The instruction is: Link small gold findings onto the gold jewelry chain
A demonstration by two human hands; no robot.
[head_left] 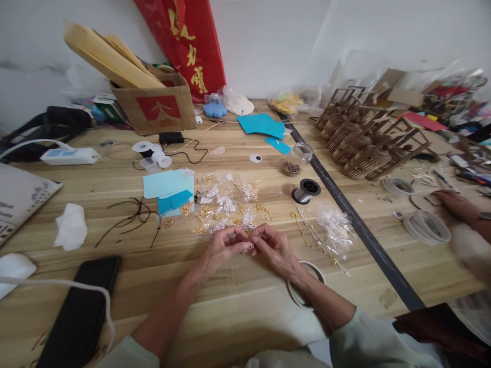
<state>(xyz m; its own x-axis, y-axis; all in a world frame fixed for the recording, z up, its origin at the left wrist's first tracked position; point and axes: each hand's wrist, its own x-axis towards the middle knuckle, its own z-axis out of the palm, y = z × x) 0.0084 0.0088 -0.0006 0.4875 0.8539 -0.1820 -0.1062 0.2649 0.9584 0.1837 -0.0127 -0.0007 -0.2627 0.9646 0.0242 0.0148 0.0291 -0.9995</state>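
My left hand (229, 245) and my right hand (271, 246) meet over the front middle of the table, thumbs and forefingers pinched close together. Between the fingertips is a tiny shiny piece, too small to name. Just beyond them lie loose gold and silver beads (248, 220) and small findings in heaps, some on clear plastic bags (222, 191). Under my right forearm is a pale ring like a tape roll (295, 294), partly covered. A spool of thin wire (306, 191) stands to the right, near gold and silver chains (307, 227).
Blue paper sheets (169, 185) and black cord (134, 220) lie left, above a black phone (80, 312). Farther right are a bead jar (295, 163), a dark metal strip (356, 225) and wooden lantern-like frames (368, 133). A co-worker's hand (456, 204) rests at far right.
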